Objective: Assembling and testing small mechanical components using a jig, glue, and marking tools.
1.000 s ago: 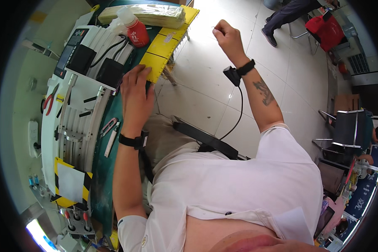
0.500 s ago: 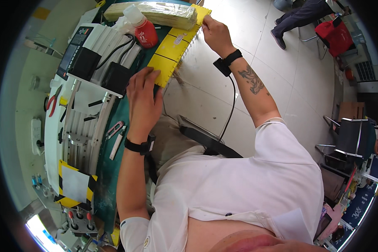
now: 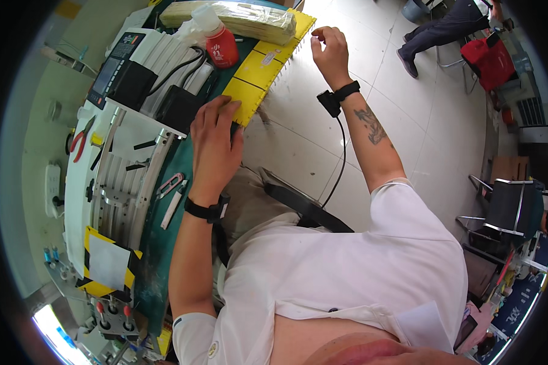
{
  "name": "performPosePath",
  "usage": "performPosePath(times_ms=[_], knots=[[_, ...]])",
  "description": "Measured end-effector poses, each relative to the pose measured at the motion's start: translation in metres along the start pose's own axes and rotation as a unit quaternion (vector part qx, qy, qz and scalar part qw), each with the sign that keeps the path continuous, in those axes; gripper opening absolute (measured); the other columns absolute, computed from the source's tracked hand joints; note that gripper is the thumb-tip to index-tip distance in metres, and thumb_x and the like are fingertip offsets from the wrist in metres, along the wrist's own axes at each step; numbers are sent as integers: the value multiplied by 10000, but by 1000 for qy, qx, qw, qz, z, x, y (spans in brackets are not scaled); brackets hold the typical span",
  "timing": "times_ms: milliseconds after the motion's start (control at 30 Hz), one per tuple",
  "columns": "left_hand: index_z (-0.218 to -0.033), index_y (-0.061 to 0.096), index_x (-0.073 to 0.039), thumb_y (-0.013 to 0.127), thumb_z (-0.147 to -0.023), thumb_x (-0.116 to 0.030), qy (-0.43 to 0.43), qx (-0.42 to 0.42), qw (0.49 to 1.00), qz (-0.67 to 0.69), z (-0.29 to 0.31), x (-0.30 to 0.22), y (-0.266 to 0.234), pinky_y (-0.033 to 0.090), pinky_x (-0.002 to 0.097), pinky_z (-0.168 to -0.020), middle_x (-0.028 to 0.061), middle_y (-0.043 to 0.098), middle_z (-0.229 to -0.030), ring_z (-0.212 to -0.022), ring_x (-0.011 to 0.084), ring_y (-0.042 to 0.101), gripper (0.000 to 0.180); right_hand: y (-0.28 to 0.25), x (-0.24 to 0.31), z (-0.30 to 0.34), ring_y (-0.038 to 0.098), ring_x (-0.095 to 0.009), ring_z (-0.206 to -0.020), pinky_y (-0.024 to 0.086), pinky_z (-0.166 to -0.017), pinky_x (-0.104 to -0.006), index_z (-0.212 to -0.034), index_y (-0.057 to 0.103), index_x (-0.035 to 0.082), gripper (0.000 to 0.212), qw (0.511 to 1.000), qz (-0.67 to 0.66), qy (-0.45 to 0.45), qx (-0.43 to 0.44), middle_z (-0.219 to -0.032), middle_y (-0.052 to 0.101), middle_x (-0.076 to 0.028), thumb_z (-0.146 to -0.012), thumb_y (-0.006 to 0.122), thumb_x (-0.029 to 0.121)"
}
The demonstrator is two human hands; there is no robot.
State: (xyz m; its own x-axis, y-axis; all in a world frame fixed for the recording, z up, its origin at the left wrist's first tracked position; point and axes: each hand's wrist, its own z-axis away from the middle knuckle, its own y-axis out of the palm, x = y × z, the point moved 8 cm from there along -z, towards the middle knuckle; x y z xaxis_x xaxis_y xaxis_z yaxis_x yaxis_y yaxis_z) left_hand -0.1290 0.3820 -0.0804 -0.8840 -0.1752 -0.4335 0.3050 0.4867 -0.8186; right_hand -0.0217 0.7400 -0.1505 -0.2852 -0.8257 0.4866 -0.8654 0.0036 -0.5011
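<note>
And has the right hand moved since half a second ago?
Yes: the right hand has moved rightward, away from the edge of the yellow strip on the table.

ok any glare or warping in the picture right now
Head view: the panel at lower left is blown out; the floor has a small bright glint; the bench bows with the fisheye; both hands look fairly sharp.
</note>
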Motion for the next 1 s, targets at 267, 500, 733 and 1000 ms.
performPosePath(times_ms=[267, 500, 733, 1000], knots=[[-1508, 647, -74, 783, -956, 5, -1, -1, 1000, 5, 1, 0, -1, 454, 582, -1221, 166, 624, -1564, -1432, 447, 563, 574, 17, -8, -9, 727, -327, -964, 530, -919, -500, -996, 788, 76, 78, 999, -4, 37, 13, -975, 751, -98, -982, 780, 152], [-1503, 649, -74, 783, -955, 4, 2, -2, 1000, 3, -1, 1, -1, 451, 582, -1222, 163, 624, -1562, -1426, 446, 564, 570, 11, 6, -23, 738, -347, -933, 544, -910, -498, -977, 754, 45, 72, 999, 33, 9, -43, -963, 760, -129, -1018, 756, 104], [-1502, 661, -66, 798, -942, -11, -12, -9, 1000, 22, 5, 7, -2, 452, 572, -1229, 160, 623, -1575, -1446, 439, 561, 579, -20, -115, 26, 670, -197, -753, 569, -717, -383, -1077, 681, 100, 38, 778, -477, 389, -131, -888, 751, -61, -1115, 678, 94], [-1484, 678, -45, 824, -920, -50, 2, -24, 998, 62, 11, 4, -4, 450, 574, -1234, 179, 633, -1568, -1453, 434, 563, 583, -298, -335, 267, 348, -168, -484, 295, -468, -378, -700, 327, 196, 429, 705, -309, 553, -319, -587, 358, 9, -1033, 591, 136]])
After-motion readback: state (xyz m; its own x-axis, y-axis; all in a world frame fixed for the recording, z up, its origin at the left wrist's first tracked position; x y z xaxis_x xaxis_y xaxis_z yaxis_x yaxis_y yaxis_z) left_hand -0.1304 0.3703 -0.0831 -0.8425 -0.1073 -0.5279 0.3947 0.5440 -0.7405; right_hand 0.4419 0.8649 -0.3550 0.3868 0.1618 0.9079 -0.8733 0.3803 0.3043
